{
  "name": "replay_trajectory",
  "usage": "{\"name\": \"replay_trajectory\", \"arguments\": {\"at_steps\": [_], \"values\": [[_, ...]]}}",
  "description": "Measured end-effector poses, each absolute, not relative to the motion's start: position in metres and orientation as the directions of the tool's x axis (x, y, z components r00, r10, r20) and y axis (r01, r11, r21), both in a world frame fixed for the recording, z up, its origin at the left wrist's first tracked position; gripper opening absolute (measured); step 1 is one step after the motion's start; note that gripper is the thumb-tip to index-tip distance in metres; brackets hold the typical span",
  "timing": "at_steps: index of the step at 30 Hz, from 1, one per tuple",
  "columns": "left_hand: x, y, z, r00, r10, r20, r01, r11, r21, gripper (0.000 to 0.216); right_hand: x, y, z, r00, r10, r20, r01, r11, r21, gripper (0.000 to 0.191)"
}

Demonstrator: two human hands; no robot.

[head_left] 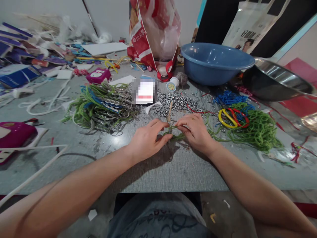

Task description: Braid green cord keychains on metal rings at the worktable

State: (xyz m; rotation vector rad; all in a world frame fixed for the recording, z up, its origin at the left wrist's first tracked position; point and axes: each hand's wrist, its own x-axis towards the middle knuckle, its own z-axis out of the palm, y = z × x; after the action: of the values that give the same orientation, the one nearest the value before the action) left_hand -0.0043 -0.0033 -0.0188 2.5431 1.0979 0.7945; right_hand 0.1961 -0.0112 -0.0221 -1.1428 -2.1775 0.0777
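Observation:
Over the middle of the table my left hand (pixel 151 138) and my right hand (pixel 196 132) face each other, fingertips close together. Both are pinched on a green cord (pixel 176 137), which stretches between them; the exact knot or loop is too small to make out. Just beyond my fingers a thin wooden stick (pixel 170 110) points away from me. Small shiny metal nuts or rings (pixel 182 102) lie scattered past it. To the left is a bundle of green cords with metal pieces strung along them (pixel 106 105). A heap of loose green cord (pixel 262 129) lies to the right.
Scissors with yellow and red handles (pixel 227 118) rest by the right heap. Behind stand a blue basin (pixel 215 62), a steel bowl (pixel 274 81), a red bag (pixel 146 43) and a thread spool (pixel 172 84). A blurred phone-like screen (pixel 145 92) and purple boxes (pixel 98 75) are left.

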Motion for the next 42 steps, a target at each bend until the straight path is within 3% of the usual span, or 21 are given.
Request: {"name": "replay_trajectory", "arguments": {"at_steps": [7,12,17,21,27,32,36,42], "values": [[-0.006,-0.001,-0.020,0.602,0.683,0.413,0.564,-0.730,0.386,0.022,0.192,-0.017,-0.020,-0.486,0.739,0.466,0.710,0.645,-0.283,0.023],[-0.005,-0.003,-0.018,0.611,0.711,0.349,0.608,-0.703,0.368,0.032,0.187,-0.024,-0.016,-0.399,0.758,0.516,0.726,0.605,-0.327,0.020],[-0.001,-0.004,-0.017,0.585,0.750,0.308,0.587,-0.654,0.477,0.032,0.177,-0.032,-0.018,-0.469,0.711,0.525,0.715,0.654,-0.248,0.028],[0.000,-0.005,-0.017,0.594,0.753,0.282,0.529,-0.630,0.568,0.035,0.176,-0.030,-0.022,-0.434,0.737,0.519,0.706,0.635,-0.312,0.023],[0.001,-0.007,-0.015,0.585,0.755,0.297,0.510,-0.626,0.590,0.035,0.180,-0.029,-0.019,-0.395,0.743,0.541,0.701,0.624,-0.345,0.020],[0.000,-0.006,-0.015,0.599,0.737,0.314,0.470,-0.640,0.608,0.016,0.182,-0.030,-0.015,-0.396,0.770,0.501,0.730,0.595,-0.337,0.017],[-0.002,-0.004,-0.016,0.658,0.712,0.246,0.497,-0.656,0.568,0.009,0.185,-0.030,-0.015,-0.453,0.782,0.428,0.726,0.602,-0.333,0.015],[-0.003,-0.004,-0.015,0.719,0.692,0.063,0.618,-0.679,0.397,0.012,0.191,-0.027,-0.018,-0.517,0.803,0.295,0.715,0.595,-0.367,0.011]]}}
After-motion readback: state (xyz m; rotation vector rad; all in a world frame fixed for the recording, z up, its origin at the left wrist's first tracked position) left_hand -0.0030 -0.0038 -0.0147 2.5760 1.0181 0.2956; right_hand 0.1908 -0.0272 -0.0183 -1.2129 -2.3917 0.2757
